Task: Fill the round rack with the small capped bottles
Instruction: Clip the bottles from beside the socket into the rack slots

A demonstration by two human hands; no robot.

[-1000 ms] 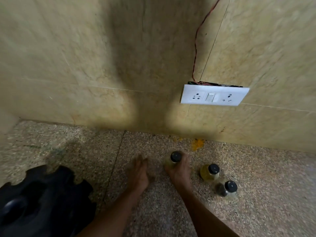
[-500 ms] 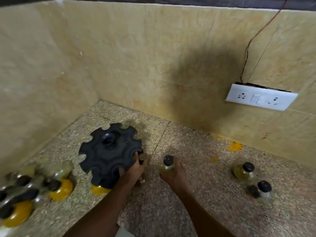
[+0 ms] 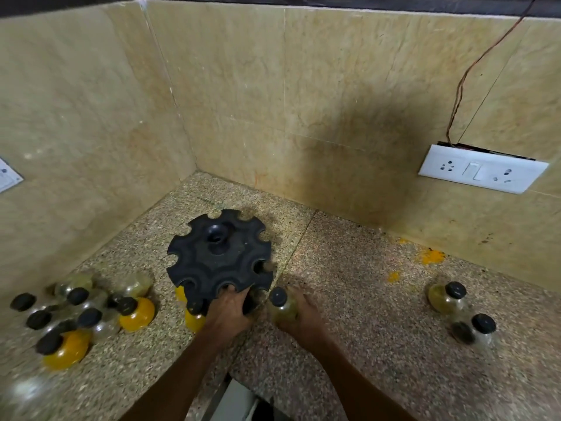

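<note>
Far to the left of the left hand [image 3: 228,311], a blurred cluster of small capped bottles [image 3: 76,317] is sitting on the speckled stone bench [image 3: 364,299]; most look clear with black caps, and at least two are holding orange-yellow contents. Just ahead of the left hand, the round black rack [image 3: 219,256] is standing on the bench near the corner of the tiled walls [image 3: 273,101], its scalloped edge showing open notches. The left hand is gripping the rack's near edge, with fingers curling into a notch. Under that edge, touching the hand's left side, a yellow-filled bottle [image 3: 194,317] is sitting with its black cap in or just below a notch; which of the two cannot be told.

Just beside it, the right hand [image 3: 300,314] is wrapping around a black-capped bottle [image 3: 280,305] of pale yellowish contents, standing upright close to the rack's right near edge. The two hands are lying close together, apart by a narrow gap.

Well to the right of the right hand, two more black-capped bottles [image 3: 464,314] are standing close together on the bench, the farther one yellowish, the nearer one clear with something dark inside. Ahead of them, orange-yellow stains [image 3: 431,256] are marking the bench near the wall. Above, a white switch-and-socket plate [image 3: 482,168] is hanging on the wall with a thin wire [image 3: 464,83] running up from it.
</note>
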